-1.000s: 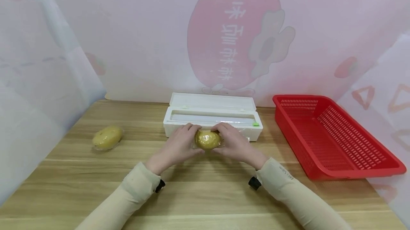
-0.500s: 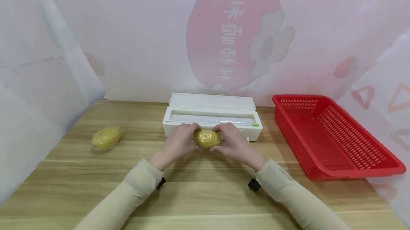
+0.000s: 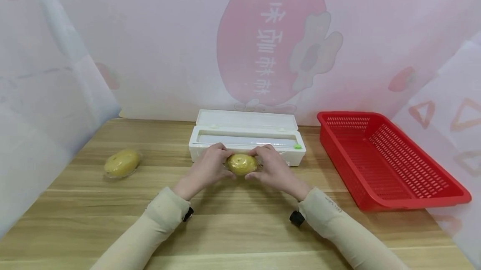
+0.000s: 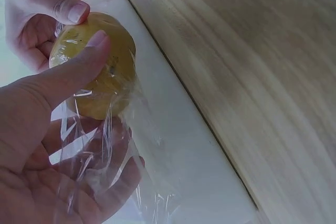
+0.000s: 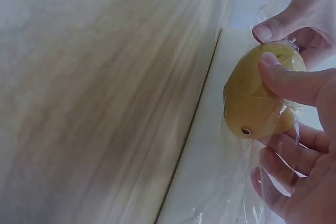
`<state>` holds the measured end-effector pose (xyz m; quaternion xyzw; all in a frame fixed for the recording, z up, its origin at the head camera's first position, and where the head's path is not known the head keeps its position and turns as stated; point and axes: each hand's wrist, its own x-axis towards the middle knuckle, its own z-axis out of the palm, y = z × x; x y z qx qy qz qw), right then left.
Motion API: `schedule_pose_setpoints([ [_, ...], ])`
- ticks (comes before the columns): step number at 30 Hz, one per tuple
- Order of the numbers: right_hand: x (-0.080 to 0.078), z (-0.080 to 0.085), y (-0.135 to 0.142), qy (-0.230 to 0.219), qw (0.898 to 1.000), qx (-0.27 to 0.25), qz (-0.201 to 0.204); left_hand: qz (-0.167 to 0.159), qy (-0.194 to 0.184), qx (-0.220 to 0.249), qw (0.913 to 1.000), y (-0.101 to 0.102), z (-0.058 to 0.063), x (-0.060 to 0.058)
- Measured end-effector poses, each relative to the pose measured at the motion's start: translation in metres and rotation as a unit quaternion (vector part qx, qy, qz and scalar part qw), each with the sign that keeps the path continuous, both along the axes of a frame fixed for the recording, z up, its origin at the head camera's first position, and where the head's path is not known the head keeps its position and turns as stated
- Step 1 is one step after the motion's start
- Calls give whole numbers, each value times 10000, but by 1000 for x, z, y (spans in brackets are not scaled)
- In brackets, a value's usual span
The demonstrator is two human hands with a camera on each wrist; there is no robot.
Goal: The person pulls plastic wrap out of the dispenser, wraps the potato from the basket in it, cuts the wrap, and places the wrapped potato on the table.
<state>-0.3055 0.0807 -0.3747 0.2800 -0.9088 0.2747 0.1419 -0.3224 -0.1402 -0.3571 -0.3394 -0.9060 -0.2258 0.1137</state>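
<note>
Two hands hold one potato (image 3: 242, 164) between them, just in front of the white cling film dispenser box (image 3: 246, 141), low over the wooden table (image 3: 240, 224). The left hand (image 3: 208, 170) has its thumb pressed on the top of the potato and its fingers curled under it; the right hand (image 3: 273, 170) does the same from the other side. Thin clear film (image 4: 100, 161) lies around the potato and hangs loose over the left palm in the left wrist view, and over the right fingers (image 5: 286, 179) in the right wrist view.

I judge the potato as firm and rather heavy for its size, not fragile, but the film makes its surface smooth and a little slippery. The film itself is very light, soft, and sticks to skin and to itself. A good hold seems to be at the two narrow ends, with thumbs on top.

Another potato (image 3: 122, 162) lies well apart on the left, and a red basket (image 3: 391, 163) stands on the right.
</note>
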Motion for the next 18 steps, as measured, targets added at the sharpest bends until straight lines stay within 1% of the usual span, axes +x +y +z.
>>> schedule_pose_setpoints([
  [6, 0, 2, 0, -59, 9999, 83, 7, -57, -152, -59, 9999, 0, 0, -2],
  [13, -1, 1, -1, -185, 9998, 115, 11, -84, -65, -217, 9997, 1, -2, -3],
  [18, -2, -1, 1, -208, 9997, 114, -27, -146, -106, -181, 9997, 1, -2, -5],
])
